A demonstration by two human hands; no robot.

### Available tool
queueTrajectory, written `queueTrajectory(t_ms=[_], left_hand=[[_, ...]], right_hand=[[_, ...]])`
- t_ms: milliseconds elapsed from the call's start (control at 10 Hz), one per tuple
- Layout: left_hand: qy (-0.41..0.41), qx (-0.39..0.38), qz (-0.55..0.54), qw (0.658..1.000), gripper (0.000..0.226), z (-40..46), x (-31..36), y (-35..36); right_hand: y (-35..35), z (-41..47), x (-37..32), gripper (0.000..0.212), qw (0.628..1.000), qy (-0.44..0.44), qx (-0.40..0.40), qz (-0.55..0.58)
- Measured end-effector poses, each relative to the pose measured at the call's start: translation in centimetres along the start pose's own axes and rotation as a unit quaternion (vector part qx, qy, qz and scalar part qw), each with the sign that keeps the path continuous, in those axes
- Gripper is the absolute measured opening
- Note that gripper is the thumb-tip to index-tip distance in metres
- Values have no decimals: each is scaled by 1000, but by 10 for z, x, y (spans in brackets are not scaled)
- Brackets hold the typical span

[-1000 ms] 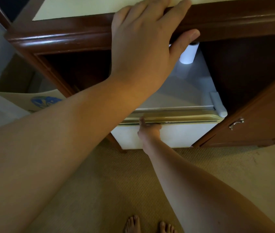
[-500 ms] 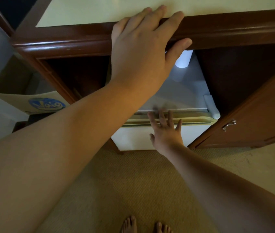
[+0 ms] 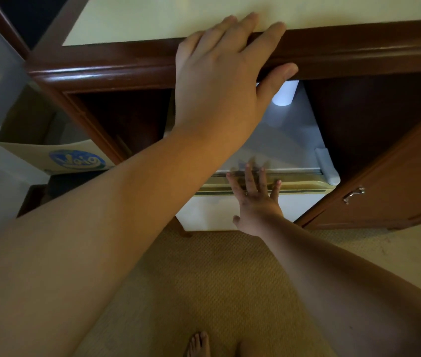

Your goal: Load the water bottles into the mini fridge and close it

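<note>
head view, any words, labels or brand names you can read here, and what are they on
"Voio", or something close to it: white script on a blue oval logo printed on the cardboard box at left; the letters are too blurred to be sure.
Mini fridge, wooden cabinet and its door: no readable text.

Count: two bare hands, left hand (image 3: 219,81) at 12 o'clock, right hand (image 3: 255,202) at centre. One white mini fridge (image 3: 294,143). One brown wooden cabinet door (image 3: 397,181), 3 o'clock. One cardboard box with blue logo (image 3: 57,153), 9 o'clock. One bare foot (image 3: 199,343), 6 o'clock.
</note>
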State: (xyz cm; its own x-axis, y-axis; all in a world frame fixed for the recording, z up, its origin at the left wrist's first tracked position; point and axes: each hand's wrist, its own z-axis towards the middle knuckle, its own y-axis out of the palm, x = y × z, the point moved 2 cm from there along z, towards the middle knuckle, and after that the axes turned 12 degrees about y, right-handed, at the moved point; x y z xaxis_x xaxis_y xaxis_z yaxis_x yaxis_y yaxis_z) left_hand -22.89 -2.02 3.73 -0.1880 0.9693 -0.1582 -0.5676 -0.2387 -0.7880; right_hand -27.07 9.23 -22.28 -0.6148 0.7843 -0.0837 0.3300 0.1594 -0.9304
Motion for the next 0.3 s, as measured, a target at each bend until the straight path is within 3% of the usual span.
queueTrajectory(t_ms=[200,300], left_hand=[[-13,-28,-26,999,58,2,6,-11],[-29,-56,-49,997,55,1,10,-20]], right_hand=[[-25,-15,8,115,998,6,-56,9],[-31,-43,16,109,998,11,-46,34]])
